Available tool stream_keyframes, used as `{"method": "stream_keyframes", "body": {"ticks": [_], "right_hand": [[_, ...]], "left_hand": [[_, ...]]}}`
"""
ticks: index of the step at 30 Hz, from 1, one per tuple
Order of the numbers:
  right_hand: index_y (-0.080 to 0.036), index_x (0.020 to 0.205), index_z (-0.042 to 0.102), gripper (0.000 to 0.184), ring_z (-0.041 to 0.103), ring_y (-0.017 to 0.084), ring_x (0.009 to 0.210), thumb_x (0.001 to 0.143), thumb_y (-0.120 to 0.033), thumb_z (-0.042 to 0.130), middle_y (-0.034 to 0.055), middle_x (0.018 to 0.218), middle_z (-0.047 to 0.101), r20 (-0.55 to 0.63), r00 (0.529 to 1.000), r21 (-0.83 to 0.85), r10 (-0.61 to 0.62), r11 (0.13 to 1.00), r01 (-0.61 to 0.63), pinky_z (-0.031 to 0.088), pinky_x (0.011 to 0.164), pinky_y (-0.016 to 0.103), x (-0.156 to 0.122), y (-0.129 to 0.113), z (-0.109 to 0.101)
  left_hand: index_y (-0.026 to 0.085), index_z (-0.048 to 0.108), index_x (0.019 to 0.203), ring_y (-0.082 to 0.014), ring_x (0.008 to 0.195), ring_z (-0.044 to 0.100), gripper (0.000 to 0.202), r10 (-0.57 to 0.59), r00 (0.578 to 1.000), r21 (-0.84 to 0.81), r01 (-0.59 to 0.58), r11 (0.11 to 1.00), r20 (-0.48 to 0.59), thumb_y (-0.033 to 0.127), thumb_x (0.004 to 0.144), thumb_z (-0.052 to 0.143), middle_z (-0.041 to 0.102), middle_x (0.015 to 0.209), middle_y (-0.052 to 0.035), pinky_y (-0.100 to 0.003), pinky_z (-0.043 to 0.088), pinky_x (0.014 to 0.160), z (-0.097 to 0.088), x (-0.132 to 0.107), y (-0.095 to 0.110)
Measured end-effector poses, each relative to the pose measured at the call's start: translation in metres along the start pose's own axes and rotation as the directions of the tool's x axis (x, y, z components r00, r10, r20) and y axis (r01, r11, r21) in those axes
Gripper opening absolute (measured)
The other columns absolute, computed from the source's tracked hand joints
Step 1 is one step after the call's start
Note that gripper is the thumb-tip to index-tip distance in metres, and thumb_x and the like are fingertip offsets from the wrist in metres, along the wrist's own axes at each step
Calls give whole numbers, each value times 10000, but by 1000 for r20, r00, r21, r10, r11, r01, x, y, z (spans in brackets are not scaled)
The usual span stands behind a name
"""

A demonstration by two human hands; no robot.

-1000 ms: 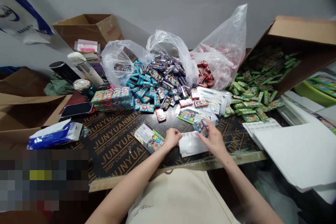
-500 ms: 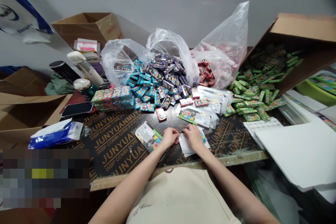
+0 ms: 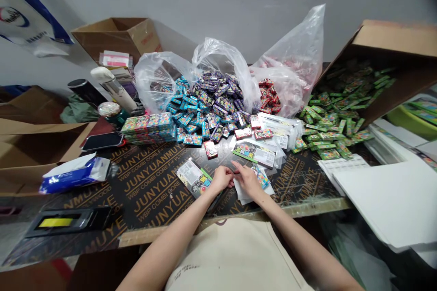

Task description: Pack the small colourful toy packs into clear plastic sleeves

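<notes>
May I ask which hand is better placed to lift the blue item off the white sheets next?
Probably the right hand, over the white sheets, beside the blue item; the left hand is farther off.

The black, gold-lettered tabletop [image 3: 153,182] is showing a smooth, faintly glossy finish, while its pale wooden front edge [image 3: 164,233] is looking rough. Thin, clear plastic bags [image 3: 251,93] are wrinkling and shining. Small, rectangular blue card boxes [image 3: 193,140] are gleaming. The flat white slips [image 3: 243,197] are looking smooth and paper-like; the open brown cardboard carton [image 3: 105,42] and the beige cloth top [image 3: 232,259] are appearing matt.
</notes>
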State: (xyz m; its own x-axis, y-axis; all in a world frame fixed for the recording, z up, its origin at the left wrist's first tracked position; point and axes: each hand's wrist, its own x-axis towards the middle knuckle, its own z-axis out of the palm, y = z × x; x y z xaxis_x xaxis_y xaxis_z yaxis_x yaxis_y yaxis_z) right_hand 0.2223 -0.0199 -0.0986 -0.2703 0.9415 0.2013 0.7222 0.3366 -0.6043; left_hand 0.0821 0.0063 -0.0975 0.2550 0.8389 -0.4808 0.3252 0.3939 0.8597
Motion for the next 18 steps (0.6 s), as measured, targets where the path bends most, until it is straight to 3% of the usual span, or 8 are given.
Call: {"method": "stream_keyframes", "body": {"ticks": [5,8,10,12,15,16,18], "right_hand": [[-204,1227,475,421,573,202,768,820,-123,408,71,853,622,-52,999,11,-8,1000,9,451,718,339,-9,0,10],[-191,1222,455,423,564,186,713,806,-125,412,40,784,599,-136,984,137,115,986,-97,449,705,329,-14,-1,10],[-184,1247,418,446,548,184,703,804,-126,398,32,768,575,-191,964,204,184,968,-145,445,710,334,-15,-4,8],[-190,1284,380,476,537,186,716,811,-134,382,32,772,557,-209,957,237,202,960,-151,436,734,349,-16,-7,7],[-221,1325,327,529,539,180,750,807,-160,417,26,803,555,-173,957,349,232,923,-161,430,770,360,-15,-10,5],[-227,1331,312,547,545,178,763,802,-175,440,24,813,559,-157,953,419,258,891,-172,435,767,355,-15,-10,5],[-231,1339,280,581,560,179,791,793,-214,479,26,834,576,-116,940,584,320,788,-196,453,742,341,-13,-11,6]], "left_hand": [[114,629,631,-124,426,588,136,26,999,58,-24,998,-39,70,714,531,587,438,7,-224,493,452,4,-3,2],[117,649,620,-134,442,592,133,66,994,115,-56,992,-83,77,700,551,602,452,-5,-243,500,487,5,-8,8],[132,665,665,-152,551,626,94,127,979,167,-101,981,-158,115,699,579,654,562,-27,-275,516,590,-6,-14,12],[154,669,828,-187,805,635,138,204,940,221,-145,964,-274,180,728,579,692,837,-69,-326,488,774,-29,-23,13],[172,558,1115,-255,1171,439,364,273,826,327,-115,938,-492,239,757,562,510,1253,-132,-415,349,956,-84,-36,5],[175,561,1110,-282,1175,428,397,281,764,417,-17,909,-581,262,725,600,506,1250,-140,-432,352,940,-102,-40,0],[145,622,999,-320,1071,503,387,227,765,465,107,879,-603,301,649,674,594,1094,-158,-442,388,872,-131,-45,-11]]}}
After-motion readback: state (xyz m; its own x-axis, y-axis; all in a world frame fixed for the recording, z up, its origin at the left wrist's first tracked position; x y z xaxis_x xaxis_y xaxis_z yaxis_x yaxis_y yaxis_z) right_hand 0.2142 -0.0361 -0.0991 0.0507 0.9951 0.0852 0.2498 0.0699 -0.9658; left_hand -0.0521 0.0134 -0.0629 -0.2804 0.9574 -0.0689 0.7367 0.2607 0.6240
